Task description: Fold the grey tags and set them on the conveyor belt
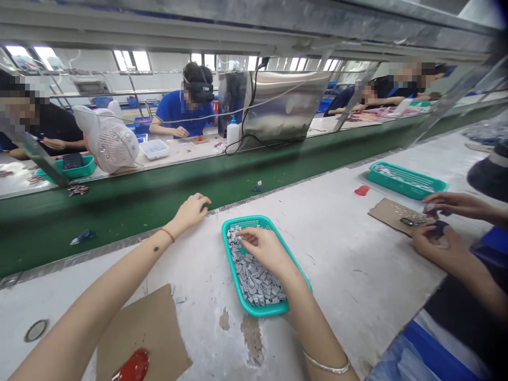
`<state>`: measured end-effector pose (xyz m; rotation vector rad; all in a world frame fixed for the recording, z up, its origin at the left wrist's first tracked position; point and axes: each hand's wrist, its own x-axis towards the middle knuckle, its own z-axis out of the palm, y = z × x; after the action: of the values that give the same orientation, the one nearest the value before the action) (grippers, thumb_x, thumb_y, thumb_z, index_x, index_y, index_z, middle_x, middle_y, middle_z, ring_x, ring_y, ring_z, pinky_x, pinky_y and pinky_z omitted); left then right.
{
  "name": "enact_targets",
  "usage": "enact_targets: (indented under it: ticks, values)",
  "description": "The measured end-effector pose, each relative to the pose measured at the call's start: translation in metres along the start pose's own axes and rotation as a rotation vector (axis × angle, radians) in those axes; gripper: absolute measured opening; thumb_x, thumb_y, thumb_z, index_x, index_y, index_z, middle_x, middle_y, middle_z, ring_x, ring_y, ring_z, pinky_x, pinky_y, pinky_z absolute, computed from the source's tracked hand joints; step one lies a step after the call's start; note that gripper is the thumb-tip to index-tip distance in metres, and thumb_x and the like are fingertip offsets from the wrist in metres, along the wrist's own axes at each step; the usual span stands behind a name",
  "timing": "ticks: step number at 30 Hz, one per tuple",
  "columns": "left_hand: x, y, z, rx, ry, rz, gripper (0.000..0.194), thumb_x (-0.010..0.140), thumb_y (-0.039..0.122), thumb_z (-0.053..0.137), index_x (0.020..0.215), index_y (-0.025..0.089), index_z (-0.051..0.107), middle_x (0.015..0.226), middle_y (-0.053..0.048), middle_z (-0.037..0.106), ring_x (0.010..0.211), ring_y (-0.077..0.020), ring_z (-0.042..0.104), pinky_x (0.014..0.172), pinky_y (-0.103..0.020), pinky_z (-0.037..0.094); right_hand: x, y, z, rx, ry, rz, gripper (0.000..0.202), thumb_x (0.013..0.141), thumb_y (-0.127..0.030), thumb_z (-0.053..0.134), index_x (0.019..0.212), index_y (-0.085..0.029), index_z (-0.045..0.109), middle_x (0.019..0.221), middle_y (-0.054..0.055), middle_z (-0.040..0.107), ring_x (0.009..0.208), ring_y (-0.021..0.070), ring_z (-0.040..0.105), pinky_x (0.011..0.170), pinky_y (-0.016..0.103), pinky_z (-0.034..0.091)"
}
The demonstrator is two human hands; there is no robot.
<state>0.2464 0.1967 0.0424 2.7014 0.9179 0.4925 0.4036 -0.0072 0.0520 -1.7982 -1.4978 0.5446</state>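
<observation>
A bright workshop with a long green conveyor belt (pixel 166 182) crossing from left to right; people sit at the far side, and a pale worktop (pixel 337 270) fills the near side. On it, near the middle, lies a teal plastic basket (pixel 262 312) holding many small grey pieces (pixel 256 280). The person's right hand (pixel 264 248) reaches into its far end, thumb and fingers slightly parted among the pieces; whether one is pinched cannot be told. The left hand (pixel 192 214) hangs at the belt's near edge, fingers loosely bent and apart, with nothing visible in them. The step in hand seems to be picking from the basket; lifting one piece would call for a light fingertip pinch. At near left lies a cardboard sheet (pixel 148 312) (a glossy red object (pixel 137 364) rests on it).
</observation>
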Motion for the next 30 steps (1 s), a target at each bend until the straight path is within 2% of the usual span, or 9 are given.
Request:
enact_targets:
  ticks: [4,8,12,16,20,23,27,30]
  values:
    - [0.063,0.044,0.030,-0.072,-0.127,0.117,0.034,0.084,0.023,0.048,0.112,0.020,0.068,0.129,-0.012,0.053,0.121,-0.0271,0.049,0.105,-0.037,0.038,0.001,0.005,-0.003,-0.047,0.012,-0.011,0.030,0.085,-0.011,0.049,0.104,-0.017,0.072,0.097,0.008,0.073,0.086,0.0197,0.066,0.079,0.032,0.051]
    - [0.110,0.074,0.056,-0.151,-0.196,0.133,0.039,0.082,0.022,0.053,0.118,0.020,0.066,0.141,-0.014,0.044,0.133,-0.0320,0.038,0.110,-0.043,0.032,-0.002,0.004,-0.009,-0.117,0.049,0.004,0.029,0.087,-0.013,0.050,0.107,-0.017,0.070,0.098,0.010,0.072,0.088,0.0221,0.065,0.081,0.035,0.049]
    - [0.136,0.086,0.075,-0.253,-0.186,0.092,0.042,0.080,0.019,0.054,0.121,0.016,0.064,0.146,-0.017,0.039,0.139,-0.0356,0.029,0.112,-0.048,0.026,-0.004,0.000,-0.012,-0.257,0.061,0.029,0.026,0.091,-0.018,0.049,0.105,-0.017,0.070,0.102,0.011,0.065,0.087,0.0229,0.063,0.076,0.034,0.049]
    - [0.142,0.086,0.083,-0.411,-0.134,0.056,0.040,0.075,0.016,0.060,0.114,0.014,0.067,0.140,-0.018,0.047,0.133,-0.0344,0.039,0.112,-0.046,0.028,-0.004,-0.004,-0.012,-0.291,0.043,0.032,0.027,0.092,-0.016,0.046,0.106,-0.016,0.068,0.105,0.011,0.065,0.093,0.0225,0.063,0.080,0.033,0.049]
    - [0.129,0.081,0.074,-0.632,-0.023,0.012,0.029,0.077,0.019,0.060,0.104,0.012,0.069,0.121,-0.017,0.063,0.115,-0.0288,0.057,0.105,-0.041,0.039,-0.003,-0.003,-0.011,-0.241,0.087,0.015,0.028,0.091,-0.013,0.045,0.108,-0.013,0.068,0.102,0.012,0.067,0.094,0.0233,0.063,0.084,0.036,0.049]
    - [0.101,0.076,0.051,-0.824,0.054,-0.024,0.023,0.081,0.028,0.059,0.097,0.013,0.065,0.113,-0.016,0.067,0.100,-0.0255,0.064,0.091,-0.040,0.051,-0.001,0.005,-0.008,-0.172,0.164,-0.012,0.029,0.089,-0.012,0.047,0.107,-0.013,0.070,0.099,0.012,0.068,0.091,0.0236,0.064,0.083,0.038,0.051]
    - [0.033,0.070,0.000,-1.047,0.142,-0.055,0.028,0.080,0.040,0.063,0.096,0.019,0.052,0.114,-0.012,0.067,0.100,-0.0222,0.065,0.078,-0.034,0.056,0.004,0.014,-0.004,-0.083,0.218,-0.032,0.031,0.085,-0.014,0.051,0.110,-0.015,0.069,0.096,0.011,0.070,0.085,0.0224,0.066,0.077,0.037,0.055]
    - [-0.035,0.069,-0.041,-1.380,0.196,-0.134,0.043,0.073,0.031,0.076,0.102,0.023,0.045,0.105,-0.006,0.070,0.090,-0.0153,0.067,0.077,-0.028,0.055,0.006,0.013,-0.003,-0.008,0.253,-0.047,0.028,0.086,-0.021,0.051,0.106,-0.015,0.069,0.092,0.011,0.072,0.081,0.0217,0.068,0.072,0.036,0.057]
